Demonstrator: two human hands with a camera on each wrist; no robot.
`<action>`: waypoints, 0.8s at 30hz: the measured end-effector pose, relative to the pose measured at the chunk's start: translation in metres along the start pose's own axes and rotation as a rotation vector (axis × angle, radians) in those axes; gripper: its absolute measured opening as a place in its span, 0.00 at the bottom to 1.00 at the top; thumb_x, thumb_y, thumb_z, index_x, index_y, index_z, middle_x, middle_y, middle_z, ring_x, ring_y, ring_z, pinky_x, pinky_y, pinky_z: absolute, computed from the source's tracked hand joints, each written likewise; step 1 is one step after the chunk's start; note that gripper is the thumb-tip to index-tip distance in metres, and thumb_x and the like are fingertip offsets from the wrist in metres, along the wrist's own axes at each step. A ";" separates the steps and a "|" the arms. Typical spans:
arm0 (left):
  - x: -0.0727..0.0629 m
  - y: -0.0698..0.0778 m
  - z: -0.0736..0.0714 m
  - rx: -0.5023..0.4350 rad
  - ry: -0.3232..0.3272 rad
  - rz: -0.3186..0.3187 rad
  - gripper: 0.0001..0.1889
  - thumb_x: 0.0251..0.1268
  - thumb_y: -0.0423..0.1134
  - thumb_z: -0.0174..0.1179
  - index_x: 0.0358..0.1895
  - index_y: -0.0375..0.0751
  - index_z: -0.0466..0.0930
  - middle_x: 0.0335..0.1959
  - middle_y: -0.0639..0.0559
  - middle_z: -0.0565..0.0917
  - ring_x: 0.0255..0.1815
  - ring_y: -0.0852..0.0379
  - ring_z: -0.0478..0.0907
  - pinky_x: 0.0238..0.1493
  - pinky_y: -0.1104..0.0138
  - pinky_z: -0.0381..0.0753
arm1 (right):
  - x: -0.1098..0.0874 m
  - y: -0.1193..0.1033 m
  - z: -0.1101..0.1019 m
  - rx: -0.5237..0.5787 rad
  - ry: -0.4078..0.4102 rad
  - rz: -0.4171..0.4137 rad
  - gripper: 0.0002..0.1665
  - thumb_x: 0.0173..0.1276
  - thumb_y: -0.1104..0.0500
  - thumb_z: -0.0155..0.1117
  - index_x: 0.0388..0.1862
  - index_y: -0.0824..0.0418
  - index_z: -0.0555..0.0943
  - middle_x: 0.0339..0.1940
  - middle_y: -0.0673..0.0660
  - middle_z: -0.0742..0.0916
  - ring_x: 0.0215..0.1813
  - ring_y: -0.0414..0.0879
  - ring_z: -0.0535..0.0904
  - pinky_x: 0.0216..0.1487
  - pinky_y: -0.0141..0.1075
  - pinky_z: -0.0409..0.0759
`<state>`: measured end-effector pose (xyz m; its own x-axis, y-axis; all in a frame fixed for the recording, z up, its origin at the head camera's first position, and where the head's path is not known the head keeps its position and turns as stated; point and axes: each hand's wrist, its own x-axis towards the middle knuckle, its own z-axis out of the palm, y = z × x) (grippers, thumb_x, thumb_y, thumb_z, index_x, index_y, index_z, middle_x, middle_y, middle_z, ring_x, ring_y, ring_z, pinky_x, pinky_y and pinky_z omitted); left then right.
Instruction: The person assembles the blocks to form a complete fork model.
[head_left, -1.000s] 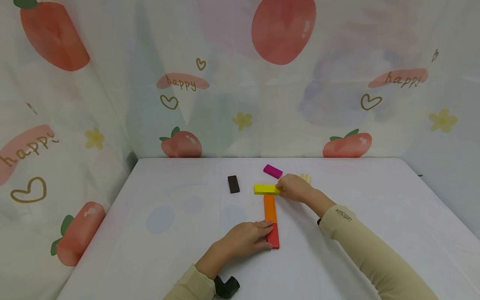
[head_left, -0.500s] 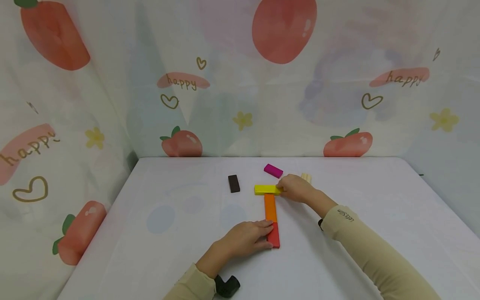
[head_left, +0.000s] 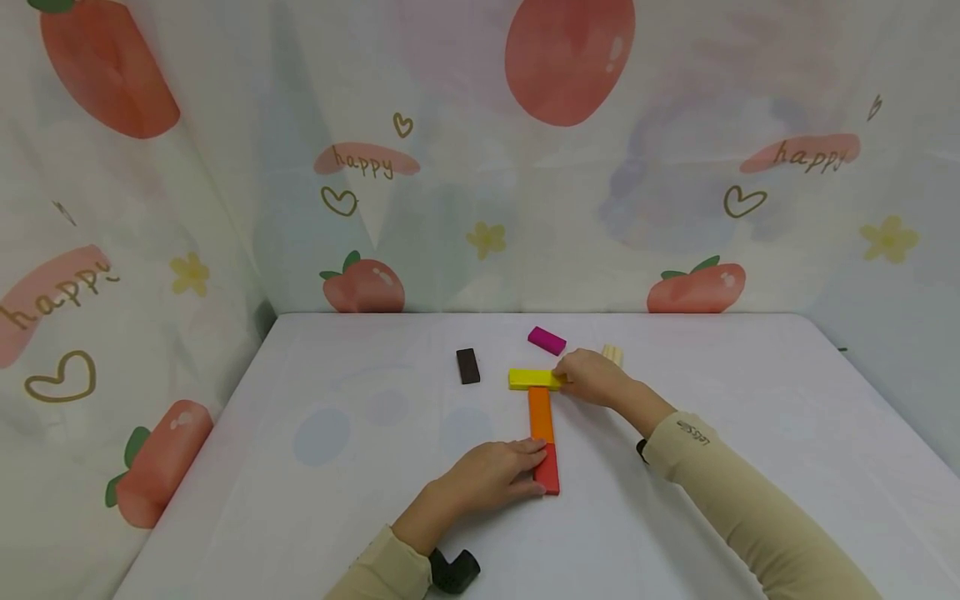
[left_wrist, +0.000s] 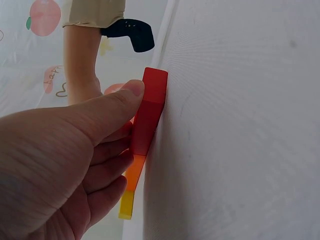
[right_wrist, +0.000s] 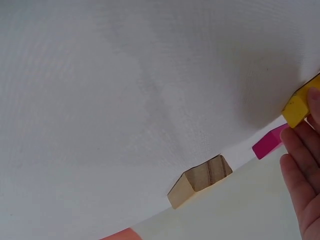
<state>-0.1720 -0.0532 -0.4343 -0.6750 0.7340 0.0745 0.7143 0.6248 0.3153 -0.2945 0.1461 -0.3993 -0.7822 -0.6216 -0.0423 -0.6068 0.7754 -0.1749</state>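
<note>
A red wooden block (head_left: 550, 477) and an orange block (head_left: 540, 415) lie end to end on the white table. Crosswise at the orange block's far end is a yellow block (head_left: 529, 379), making a T shape. My left hand (head_left: 487, 477) rests its thumb and fingertips on the red block; in the left wrist view the thumb (left_wrist: 131, 90) lies near that block's closest end. With thumb and fingers, my right hand (head_left: 594, 375) pinches the yellow block's right end, which it partly hides. The right wrist view shows this grip at its right edge.
Beyond the yellow block lies a magenta block (head_left: 547, 341), with a dark block (head_left: 468, 367) to its left. A pale wooden piece (head_left: 612, 355) sits behind my right hand. The table's far edge meets a printed cloth backdrop (head_left: 517, 192).
</note>
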 end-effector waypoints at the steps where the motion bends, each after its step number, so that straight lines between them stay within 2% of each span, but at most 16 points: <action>1: 0.000 0.000 0.000 0.000 0.000 0.001 0.28 0.62 0.53 0.56 0.61 0.39 0.71 0.61 0.54 0.72 0.62 0.64 0.65 0.57 0.72 0.67 | 0.000 0.000 0.000 0.002 0.002 0.000 0.15 0.56 0.64 0.69 0.42 0.69 0.83 0.34 0.57 0.85 0.36 0.49 0.77 0.47 0.42 0.78; 24: 0.000 -0.001 0.001 0.000 -0.006 -0.009 0.29 0.62 0.54 0.55 0.62 0.40 0.71 0.61 0.55 0.72 0.62 0.64 0.65 0.57 0.72 0.68 | -0.001 -0.001 0.002 0.027 -0.026 0.029 0.16 0.56 0.63 0.69 0.44 0.68 0.83 0.36 0.56 0.85 0.37 0.48 0.78 0.48 0.42 0.78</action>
<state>-0.1724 -0.0532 -0.4354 -0.6800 0.7302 0.0665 0.7084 0.6310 0.3161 -0.2932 0.1461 -0.4011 -0.7954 -0.6017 -0.0731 -0.5795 0.7903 -0.1993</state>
